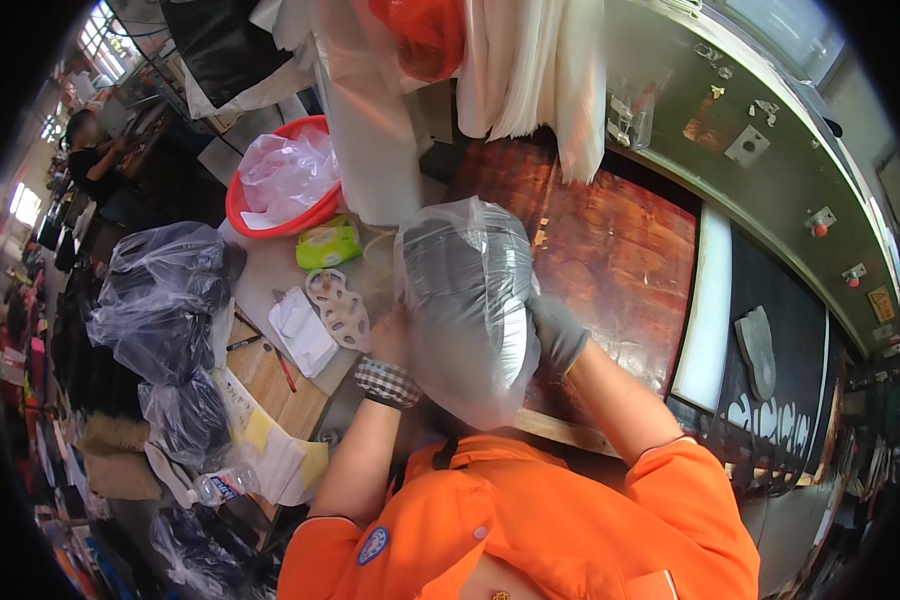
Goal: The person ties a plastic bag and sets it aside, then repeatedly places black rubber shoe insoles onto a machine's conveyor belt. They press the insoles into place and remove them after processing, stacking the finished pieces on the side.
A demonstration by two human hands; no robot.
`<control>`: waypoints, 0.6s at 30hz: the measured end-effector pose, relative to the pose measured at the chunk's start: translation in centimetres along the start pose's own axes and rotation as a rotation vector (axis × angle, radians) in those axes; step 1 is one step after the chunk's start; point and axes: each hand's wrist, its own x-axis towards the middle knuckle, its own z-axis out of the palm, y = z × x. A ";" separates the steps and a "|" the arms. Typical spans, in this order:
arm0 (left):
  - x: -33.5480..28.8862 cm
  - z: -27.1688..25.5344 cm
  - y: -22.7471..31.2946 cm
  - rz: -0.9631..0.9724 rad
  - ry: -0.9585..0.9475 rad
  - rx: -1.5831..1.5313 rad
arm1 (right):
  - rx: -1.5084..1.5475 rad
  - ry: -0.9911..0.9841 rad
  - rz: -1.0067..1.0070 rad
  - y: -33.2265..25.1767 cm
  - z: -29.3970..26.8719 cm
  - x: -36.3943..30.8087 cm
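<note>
A clear plastic bag bulges with a stack of dark grey and black pieces, with a white one along its right side. It is held up in front of my chest, between both hands. My left hand, above a checked cuff, grips the bag's left side; its fingers are partly hidden and blurred. On the bag's right side, my right hand in a grey glove holds the edge, its fingertips tucked behind the plastic. Left of the bag lie a cream plate with holes, a white notepad and a green packet.
A red basin holds clear bags. Filled plastic bags are piled at left, near a water bottle. White plastic sheets hang ahead. A red-brown board and a grey sole-shaped piece lie right. Another person works far left.
</note>
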 end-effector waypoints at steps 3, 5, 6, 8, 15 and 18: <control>1.1 2.1 -0.5 0.054 0.034 -0.143 | 0.229 0.018 0.250 0.9 -1.3 1.8; 1.8 2.5 -0.6 0.068 0.106 -0.260 | 0.161 0.114 0.360 0.7 -0.5 3.5; 1.8 2.1 -0.6 0.154 0.126 -0.176 | 0.096 0.125 0.292 0.8 -0.8 3.1; 1.5 1.6 -0.1 0.196 0.087 -0.006 | -0.094 0.204 0.151 1.2 -0.1 4.1; 2.0 1.3 2.5 0.315 -0.278 -0.032 | 1.314 0.138 0.577 4.7 2.7 6.7; 3.5 1.9 1.7 0.151 -0.311 -0.244 | 1.225 0.208 0.653 3.3 2.6 5.7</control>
